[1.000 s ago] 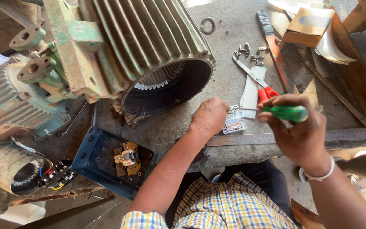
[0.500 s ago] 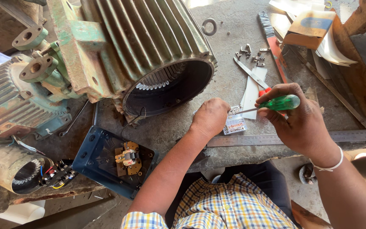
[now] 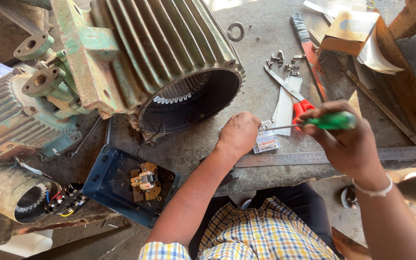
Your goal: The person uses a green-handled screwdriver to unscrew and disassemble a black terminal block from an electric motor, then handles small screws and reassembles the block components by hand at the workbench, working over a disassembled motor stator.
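Head view, left hand: the left hand [image 3: 239, 132] rests fist-like on the desk [image 3: 261, 43], fingers curled under and pressed onto the edge of a small flat metal part [image 3: 266, 140]; whether it pinches the part or only steadies it cannot be told.
Head view, right hand: the right hand [image 3: 347, 144] is closed around the green handle of a screwdriver [image 3: 331, 120], whose thin shaft runs leftward to the small part.
Small part: it lies on the desk between the two hands, just above a long steel ruler [image 3: 314, 156] that lies along the near edge.
Motor housing: a large green ribbed motor housing [image 3: 169, 62] lies on its side behind the left hand, its open round end facing the person.
Scissors: red-handled scissors [image 3: 290, 91] lie just behind the screwdriver, on a strip of white paper.
Loose hardware: small bolts [image 3: 282, 62] sit in a cluster further back, near a cardboard box [image 3: 347, 31].
Lower left: a dark blue cover [image 3: 121, 180] with a brass fitting inside lies beside a small wound stator [image 3: 22, 195].
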A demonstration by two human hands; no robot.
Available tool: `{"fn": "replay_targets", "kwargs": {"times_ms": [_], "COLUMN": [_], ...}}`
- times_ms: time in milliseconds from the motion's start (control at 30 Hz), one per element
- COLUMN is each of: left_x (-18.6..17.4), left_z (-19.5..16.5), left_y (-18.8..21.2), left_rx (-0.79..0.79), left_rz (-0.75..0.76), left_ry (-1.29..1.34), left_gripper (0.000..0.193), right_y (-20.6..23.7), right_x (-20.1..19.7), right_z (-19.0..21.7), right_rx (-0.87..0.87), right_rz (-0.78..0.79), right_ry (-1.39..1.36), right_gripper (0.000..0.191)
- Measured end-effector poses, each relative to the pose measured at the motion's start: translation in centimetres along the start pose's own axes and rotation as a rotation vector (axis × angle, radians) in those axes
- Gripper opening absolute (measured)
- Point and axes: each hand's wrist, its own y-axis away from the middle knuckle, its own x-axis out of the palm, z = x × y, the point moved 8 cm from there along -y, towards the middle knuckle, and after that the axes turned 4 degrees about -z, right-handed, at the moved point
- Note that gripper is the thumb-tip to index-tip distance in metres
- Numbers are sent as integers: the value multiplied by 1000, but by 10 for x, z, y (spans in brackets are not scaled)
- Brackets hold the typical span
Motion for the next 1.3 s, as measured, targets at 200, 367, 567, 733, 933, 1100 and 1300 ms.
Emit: {"fn": "replay_targets", "kwargs": {"times_ms": [200, 367, 567, 733, 933, 1100, 1300], "left_x": [7, 9, 6, 4, 1, 0, 1], "left_z": [-1, -4, -6, -13, -18, -22, -21], "left_y": [-7, -7, -5, -2, -4, -3, -6], "left_rx": [44, 75, 49, 55, 108, 153, 103], "left_rz": [0, -63, -33, -47, -151, -155, -81], "left_ry": [-68, -77, -73, -105, -156, -201, -189], "left_gripper": [15, 13, 13, 20, 21, 20, 24], "right_y": [55, 79, 76, 77, 83, 84, 83], "right_x": [-11, -10, -14, -15, -12, -11, -9], "right_z": [-48, -80, -96, -99, -112, -119, -115], "right_rx": [111, 193, 250, 270, 339, 383, 383], "right_rz": [-191, -274, -309, -287, -348, -396, -412], "right_ry": [-522, -805, -873, -920, -995, -1015, -997], "right_gripper": [27, 26, 24, 23, 24, 23, 23]}}
